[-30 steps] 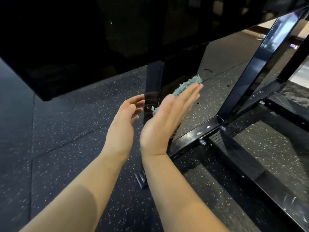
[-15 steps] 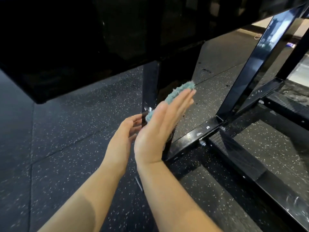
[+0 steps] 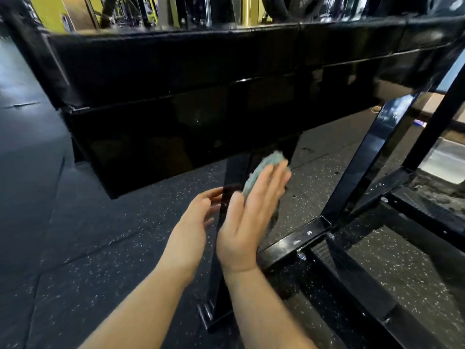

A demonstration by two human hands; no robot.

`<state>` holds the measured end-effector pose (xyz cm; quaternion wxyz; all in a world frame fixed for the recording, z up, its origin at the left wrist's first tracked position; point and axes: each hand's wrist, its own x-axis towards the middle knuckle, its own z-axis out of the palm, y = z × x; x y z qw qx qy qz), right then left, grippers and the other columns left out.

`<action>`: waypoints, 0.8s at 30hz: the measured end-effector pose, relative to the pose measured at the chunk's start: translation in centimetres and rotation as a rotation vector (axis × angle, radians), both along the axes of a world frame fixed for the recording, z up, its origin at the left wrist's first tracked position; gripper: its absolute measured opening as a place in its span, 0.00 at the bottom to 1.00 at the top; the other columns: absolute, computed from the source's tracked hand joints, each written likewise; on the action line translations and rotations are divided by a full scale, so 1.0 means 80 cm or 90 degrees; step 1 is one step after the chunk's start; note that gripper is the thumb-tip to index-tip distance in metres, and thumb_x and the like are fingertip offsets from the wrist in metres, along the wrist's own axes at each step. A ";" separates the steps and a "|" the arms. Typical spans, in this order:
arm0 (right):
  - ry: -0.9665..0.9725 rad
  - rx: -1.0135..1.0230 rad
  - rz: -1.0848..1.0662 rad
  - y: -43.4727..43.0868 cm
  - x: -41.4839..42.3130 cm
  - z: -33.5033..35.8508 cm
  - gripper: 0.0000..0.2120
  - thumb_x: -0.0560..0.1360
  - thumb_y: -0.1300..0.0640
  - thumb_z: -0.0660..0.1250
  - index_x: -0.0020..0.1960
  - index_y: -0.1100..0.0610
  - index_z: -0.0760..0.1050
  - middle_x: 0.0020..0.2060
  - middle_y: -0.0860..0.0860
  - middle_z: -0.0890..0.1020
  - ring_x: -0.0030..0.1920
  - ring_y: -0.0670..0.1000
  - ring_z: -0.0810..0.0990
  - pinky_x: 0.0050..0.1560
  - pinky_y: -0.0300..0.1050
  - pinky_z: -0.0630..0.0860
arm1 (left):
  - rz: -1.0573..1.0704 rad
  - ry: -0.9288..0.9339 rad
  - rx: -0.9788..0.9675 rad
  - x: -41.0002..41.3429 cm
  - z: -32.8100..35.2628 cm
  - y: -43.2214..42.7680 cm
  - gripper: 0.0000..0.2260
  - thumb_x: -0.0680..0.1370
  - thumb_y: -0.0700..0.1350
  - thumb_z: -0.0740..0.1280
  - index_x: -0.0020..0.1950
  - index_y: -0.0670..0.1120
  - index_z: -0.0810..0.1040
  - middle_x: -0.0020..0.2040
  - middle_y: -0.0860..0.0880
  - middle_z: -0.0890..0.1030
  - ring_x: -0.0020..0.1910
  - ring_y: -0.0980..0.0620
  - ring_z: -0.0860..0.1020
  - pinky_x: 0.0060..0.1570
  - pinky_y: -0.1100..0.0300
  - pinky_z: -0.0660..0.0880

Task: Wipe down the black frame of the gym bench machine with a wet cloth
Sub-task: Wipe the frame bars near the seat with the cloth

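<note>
Teal cloth (image 3: 264,170) is lying flat under the right hand (image 3: 251,217), whose fingers are extended, pressing it against the black upright post (image 3: 232,177) of the bench frame beneath the padded seat (image 3: 201,71). Left hand (image 3: 191,230) is hovering open beside the post, gripping nothing.

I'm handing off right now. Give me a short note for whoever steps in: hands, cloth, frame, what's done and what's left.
Right hand: flat and open, palm pressing the cloth against the upright post under the bench pad.
Left hand: open, holding nothing, on the post's other side; contact unclear.
Done: cannot tell which parts are already wiped; wiping is on the post's upper part.
Left: likely the lower post, the base bar, the slanted strut and the floor rails.
</note>
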<state>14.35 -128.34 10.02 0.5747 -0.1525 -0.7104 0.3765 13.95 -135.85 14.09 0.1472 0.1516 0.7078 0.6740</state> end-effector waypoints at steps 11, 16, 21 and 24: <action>-0.023 0.076 -0.010 0.036 -0.001 0.067 0.27 0.82 0.46 0.43 0.77 0.53 0.39 0.76 0.47 0.42 0.77 0.53 0.38 0.76 0.52 0.39 | -0.012 -0.025 0.034 -0.001 0.012 0.003 0.18 0.83 0.47 0.49 0.55 0.59 0.78 0.53 0.62 0.81 0.56 0.64 0.76 0.66 0.55 0.67; -0.122 0.154 0.075 0.001 0.024 -0.046 0.29 0.83 0.48 0.46 0.77 0.49 0.34 0.77 0.49 0.37 0.77 0.59 0.38 0.76 0.52 0.40 | -0.001 -0.052 0.090 0.006 -0.001 0.005 0.19 0.82 0.45 0.50 0.55 0.59 0.79 0.53 0.61 0.81 0.55 0.65 0.77 0.61 0.60 0.69; -0.093 0.192 0.054 0.016 0.020 -0.007 0.29 0.83 0.47 0.45 0.77 0.54 0.34 0.77 0.50 0.37 0.76 0.57 0.36 0.75 0.52 0.37 | -0.008 -0.061 0.139 0.001 0.003 0.005 0.19 0.82 0.45 0.51 0.52 0.57 0.81 0.49 0.61 0.83 0.50 0.66 0.78 0.49 0.70 0.72; -0.053 0.231 -0.006 0.038 0.003 0.047 0.28 0.83 0.48 0.45 0.77 0.58 0.40 0.76 0.56 0.41 0.76 0.56 0.38 0.76 0.53 0.39 | -0.013 -0.066 0.133 -0.004 0.001 0.002 0.19 0.82 0.46 0.50 0.50 0.60 0.81 0.47 0.63 0.82 0.48 0.67 0.78 0.39 0.76 0.72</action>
